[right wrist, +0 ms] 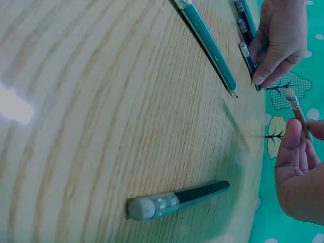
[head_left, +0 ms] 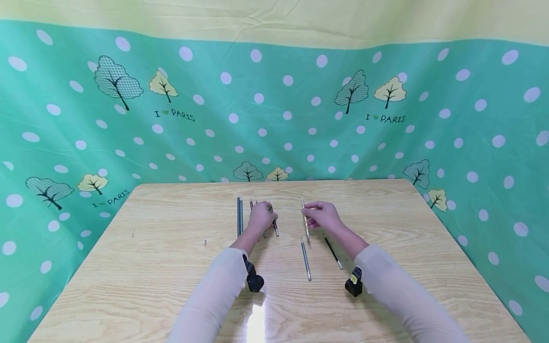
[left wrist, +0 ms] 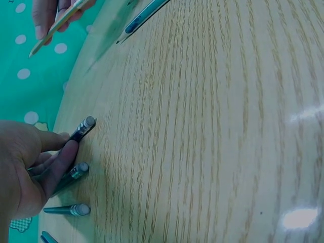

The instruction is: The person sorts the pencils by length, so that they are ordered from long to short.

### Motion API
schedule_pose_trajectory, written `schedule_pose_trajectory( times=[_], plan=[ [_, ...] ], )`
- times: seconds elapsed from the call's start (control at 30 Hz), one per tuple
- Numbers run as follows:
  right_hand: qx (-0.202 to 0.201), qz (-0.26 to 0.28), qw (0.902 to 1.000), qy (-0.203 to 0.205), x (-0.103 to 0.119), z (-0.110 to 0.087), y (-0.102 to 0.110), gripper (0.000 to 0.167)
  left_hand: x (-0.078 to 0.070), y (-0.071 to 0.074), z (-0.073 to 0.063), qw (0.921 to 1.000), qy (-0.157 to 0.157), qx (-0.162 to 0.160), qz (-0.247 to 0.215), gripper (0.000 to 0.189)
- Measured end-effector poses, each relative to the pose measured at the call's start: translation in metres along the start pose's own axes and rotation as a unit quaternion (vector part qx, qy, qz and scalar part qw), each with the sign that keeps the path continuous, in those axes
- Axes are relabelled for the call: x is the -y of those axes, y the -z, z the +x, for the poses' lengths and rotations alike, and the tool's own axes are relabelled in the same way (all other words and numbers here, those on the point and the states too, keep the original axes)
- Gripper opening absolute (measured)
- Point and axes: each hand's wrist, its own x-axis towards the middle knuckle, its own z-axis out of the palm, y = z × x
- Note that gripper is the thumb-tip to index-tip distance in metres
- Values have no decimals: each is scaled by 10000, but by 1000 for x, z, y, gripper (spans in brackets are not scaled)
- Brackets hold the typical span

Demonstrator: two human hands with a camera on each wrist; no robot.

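My left hand (head_left: 260, 218) pinches a dark pencil (head_left: 274, 226) near the middle of the table; in the left wrist view thumb and fingers close round its eraser end (left wrist: 85, 126). Close beside it lie other dark pencils, partly hidden under the hand. My right hand (head_left: 324, 216) holds a yellowish pencil (head_left: 306, 224) between thumb and fingers, lifted off the table, its eraser end toward me. Nearer to me lie a teal pencil (head_left: 306, 259) and, right of it, a black pencil (head_left: 333, 252), both touched by neither hand.
Two blue-green pencils (head_left: 239, 214) lie side by side left of the left hand. A tiny grey piece (head_left: 205, 242) sits farther left on the wooden table (head_left: 150, 276). Behind the table hangs a green dotted curtain (head_left: 274, 105).
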Motion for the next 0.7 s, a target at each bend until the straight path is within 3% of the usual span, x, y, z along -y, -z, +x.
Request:
schedule_pose_trajectory(
  times=[0.37, 0.7],
  plan=[
    [17, -25, 10000, 37, 1, 3, -6, 31, 0, 0, 0, 9998, -137, -52, 150, 49],
    [-53, -117, 9999, 62, 2, 6, -10, 30, 1, -2, 1, 9998, -50, -80, 184, 49]
  ],
)
